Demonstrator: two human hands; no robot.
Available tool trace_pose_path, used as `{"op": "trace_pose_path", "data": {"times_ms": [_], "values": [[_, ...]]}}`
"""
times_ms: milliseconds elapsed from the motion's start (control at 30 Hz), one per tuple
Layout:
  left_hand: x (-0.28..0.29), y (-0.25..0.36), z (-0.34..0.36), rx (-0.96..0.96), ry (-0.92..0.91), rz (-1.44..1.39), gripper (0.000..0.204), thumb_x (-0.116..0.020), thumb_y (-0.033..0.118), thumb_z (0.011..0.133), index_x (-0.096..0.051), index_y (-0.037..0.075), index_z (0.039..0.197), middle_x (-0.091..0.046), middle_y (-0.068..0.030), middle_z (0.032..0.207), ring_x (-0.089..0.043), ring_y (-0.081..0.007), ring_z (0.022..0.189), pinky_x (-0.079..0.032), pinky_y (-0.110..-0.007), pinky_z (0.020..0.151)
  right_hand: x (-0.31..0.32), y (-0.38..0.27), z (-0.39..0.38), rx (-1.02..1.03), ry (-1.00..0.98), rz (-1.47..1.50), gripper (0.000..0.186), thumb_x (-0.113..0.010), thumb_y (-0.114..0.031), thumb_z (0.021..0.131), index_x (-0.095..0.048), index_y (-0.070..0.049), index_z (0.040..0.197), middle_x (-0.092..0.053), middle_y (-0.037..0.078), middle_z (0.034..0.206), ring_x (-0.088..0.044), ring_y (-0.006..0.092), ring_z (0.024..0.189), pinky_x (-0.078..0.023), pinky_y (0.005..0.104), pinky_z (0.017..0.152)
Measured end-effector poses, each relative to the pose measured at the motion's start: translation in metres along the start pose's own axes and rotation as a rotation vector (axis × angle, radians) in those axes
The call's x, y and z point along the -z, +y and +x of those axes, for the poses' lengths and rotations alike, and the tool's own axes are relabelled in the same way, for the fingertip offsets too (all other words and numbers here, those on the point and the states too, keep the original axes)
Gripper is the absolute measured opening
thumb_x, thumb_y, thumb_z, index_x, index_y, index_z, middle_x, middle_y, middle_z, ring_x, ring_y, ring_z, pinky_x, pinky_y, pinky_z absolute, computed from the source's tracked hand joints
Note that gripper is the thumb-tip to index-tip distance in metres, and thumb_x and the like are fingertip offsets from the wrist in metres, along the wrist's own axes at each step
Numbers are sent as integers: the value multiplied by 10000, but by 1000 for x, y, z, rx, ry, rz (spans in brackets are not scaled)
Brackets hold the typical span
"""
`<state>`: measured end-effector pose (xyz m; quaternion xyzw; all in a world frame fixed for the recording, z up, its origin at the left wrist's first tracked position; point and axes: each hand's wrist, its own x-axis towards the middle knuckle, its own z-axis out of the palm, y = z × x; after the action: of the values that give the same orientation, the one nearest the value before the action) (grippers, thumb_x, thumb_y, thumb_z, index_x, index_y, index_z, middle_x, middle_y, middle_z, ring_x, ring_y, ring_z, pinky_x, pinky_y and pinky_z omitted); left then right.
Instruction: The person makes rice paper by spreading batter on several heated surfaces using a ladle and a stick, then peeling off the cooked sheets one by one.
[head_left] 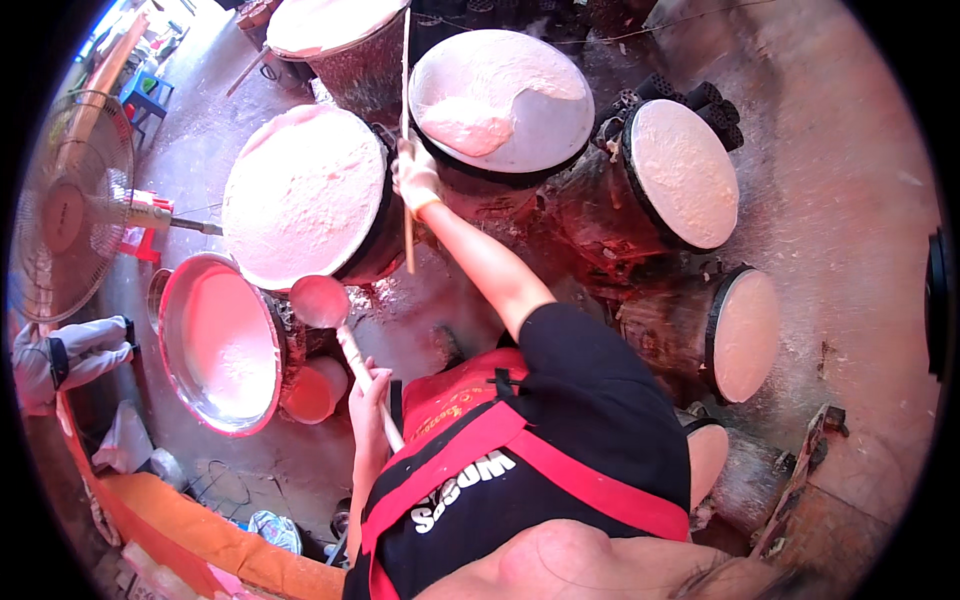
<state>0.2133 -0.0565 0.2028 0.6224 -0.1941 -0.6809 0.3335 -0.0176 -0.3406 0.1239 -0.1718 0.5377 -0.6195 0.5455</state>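
Note:
My left hand (pixel 368 392) is wrapped round the pale handle of a long ladle (pixel 320 301). The ladle's round bowl hangs between the metal basin of pale batter (pixel 222 345) and a batter-covered round griddle (pixel 305 195). Stretched forward, my right hand (pixel 416 178) grips a long thin wooden stick (pixel 408 85), which points away from me between that griddle and another one (pixel 545 125). On this second griddle, pale batter lies unevenly, with a thick folded patch at its near left and bare grey plate at its right.
More drum stoves with batter-covered griddles stand on my right, such as the far one (pixel 686 175) and a nearer one (pixel 745 335). Black perforated coal briquettes (pixel 705 98) lie behind them. A standing fan (pixel 70 215) is at the left. A red bucket (pixel 315 390) sits beside the basin.

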Motion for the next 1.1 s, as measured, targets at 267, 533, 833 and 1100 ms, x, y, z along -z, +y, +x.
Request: {"op": "trace_pose_path", "data": {"times_ms": [267,533,833,1100], "values": [[13,-16,-9,58,10,-33,264,-635,97,832,-566,-17,1059,-537,-31,1055,-544,-56,866,-444,-168,818,35,24,-72,-61,245,115,251,-450,-303,961,-458,-253,1207,-378,-40,527,-346,78,331,-287,251,288],[-41,4,-17,-12,-105,-28,396,-645,84,820,-495,-28,1170,-534,14,860,-455,-39,709,-348,-163,666,129,-30,-96,-69,295,196,222,-460,-315,962,-456,-269,1179,-401,-14,573,-319,84,343,-264,244,294],[-114,1,-7,-64,-133,-15,314,-631,104,836,-553,6,1123,-550,30,888,-445,-31,680,-350,-164,637,200,-37,-124,-273,-104,58,357,-555,-348,914,-475,-303,1259,-442,-39,571,-326,67,355,-270,233,323],[-190,0,0,-42,-214,33,200,-613,95,849,-605,35,1039,-567,25,984,-482,-33,815,-379,-176,740,258,-90,-94,-182,-85,168,413,-572,-415,893,-457,-260,1258,-435,-23,581,-336,65,377,-288,237,347]]}}
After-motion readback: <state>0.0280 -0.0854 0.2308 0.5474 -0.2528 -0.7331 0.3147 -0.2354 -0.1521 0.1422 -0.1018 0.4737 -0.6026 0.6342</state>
